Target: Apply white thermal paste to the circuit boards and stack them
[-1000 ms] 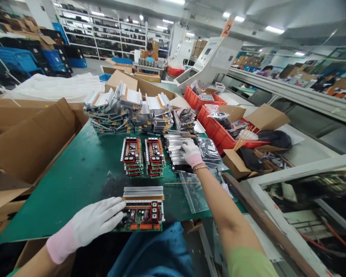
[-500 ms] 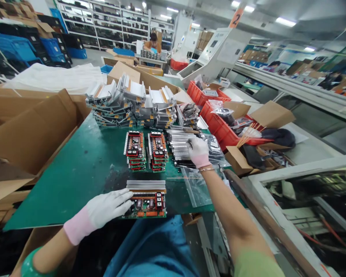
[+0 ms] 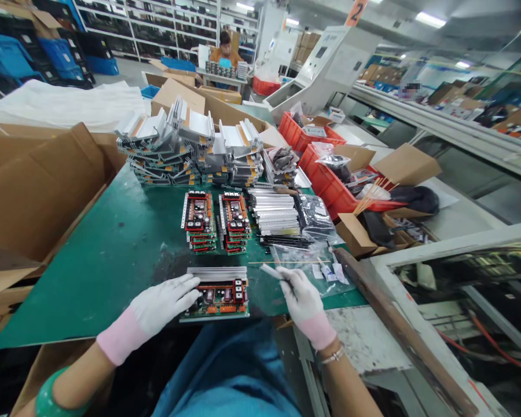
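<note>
My left hand [image 3: 167, 304], in a white glove with a pink cuff, lies with outstretched fingers on the left end of a circuit board [image 3: 220, 294]. The board sits against a finned aluminium heat sink [image 3: 217, 273] near the table's front edge. To the right of it, my gloved right hand [image 3: 301, 298] pinches a short silver metal strip [image 3: 270, 271], its far end pointing left. Beyond that hand lies a pile of similar metal strips [image 3: 275, 213], with thin black strips [image 3: 284, 241] in front. Two stacks of circuit boards, left [image 3: 198, 223] and right [image 3: 234, 223], stand behind the heat sink.
Piled aluminium heat sinks [image 3: 191, 145] line the back of the green table [image 3: 95, 272]. Clear plastic bags [image 3: 299, 260] and a thin wooden stick [image 3: 260, 263] lie at the right. Red crates [image 3: 325, 182] stand beyond; an open carton [image 3: 47, 185] flanks the left. A co-worker [image 3: 226, 52] sits far off.
My right hand has come back from the strip pile toward me, now with a metal strip in it. My left hand stays on the board; an aluminium edge now shows along the board's front.
</note>
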Demonstrator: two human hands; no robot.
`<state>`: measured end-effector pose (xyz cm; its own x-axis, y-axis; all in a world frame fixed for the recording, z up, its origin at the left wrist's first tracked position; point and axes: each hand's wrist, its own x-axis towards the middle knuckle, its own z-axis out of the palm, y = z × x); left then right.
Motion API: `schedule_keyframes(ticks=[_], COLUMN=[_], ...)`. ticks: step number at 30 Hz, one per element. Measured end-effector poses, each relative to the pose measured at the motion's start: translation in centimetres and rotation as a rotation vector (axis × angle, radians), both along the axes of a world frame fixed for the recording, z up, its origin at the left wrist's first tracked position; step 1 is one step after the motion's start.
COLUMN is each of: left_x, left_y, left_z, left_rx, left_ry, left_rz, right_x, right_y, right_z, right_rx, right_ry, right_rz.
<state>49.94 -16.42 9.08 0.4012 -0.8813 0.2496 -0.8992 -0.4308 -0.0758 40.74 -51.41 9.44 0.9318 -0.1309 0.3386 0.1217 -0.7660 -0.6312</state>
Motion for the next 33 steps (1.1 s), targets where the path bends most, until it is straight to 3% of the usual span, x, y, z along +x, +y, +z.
schedule_keyframes(ticks=[4,7,10,14,19,23,27,30,33], left_x=[-0.8,-1.3,-1.8,-2.2,-2.8,-3.1,-2.7,-2.2,-1.9], left_y=[0.0,-0.3,-0.6,-0.5,-0.3,-0.3,-0.6,-1.0,-1.2], left_z=[0.0,0.3,0.4,-0.3,-0.8,-0.6,-0.8,-1.0,-1.3], left_rx=[-0.073,-0.191,-0.272,-0.220,-0.136,-0.138,-0.188,-0.202,-0.208], left_ry=[0.049,0.124,0.217,0.264,0.261,0.330,0.420,0.465,0.469], left_rz=[0.009,0.020,0.044,0.119,0.184,0.231,0.283,0.322,0.328], right_x=[-1.6,-2.3,-2.8,-3.4,-3.5,-3.2,-1.5,0.6,2.3], right_y=[0.9,1.8,3.1,4.6,5.1,5.1,5.1,5.7,6.8], right_z=[-2.3,-2.9,-3.1,-3.4,-3.8,-3.3,-1.7,-0.3,0.9], right_rx=[0.041,0.069,0.071,0.035,-0.025,0.048,0.135,0.078,-0.087], right_ry=[0.069,0.098,0.103,0.061,-0.004,0.008,0.202,0.371,0.498], right_rz=[-0.013,-0.026,0.058,0.197,0.193,0.074,-0.082,-0.040,-0.014])
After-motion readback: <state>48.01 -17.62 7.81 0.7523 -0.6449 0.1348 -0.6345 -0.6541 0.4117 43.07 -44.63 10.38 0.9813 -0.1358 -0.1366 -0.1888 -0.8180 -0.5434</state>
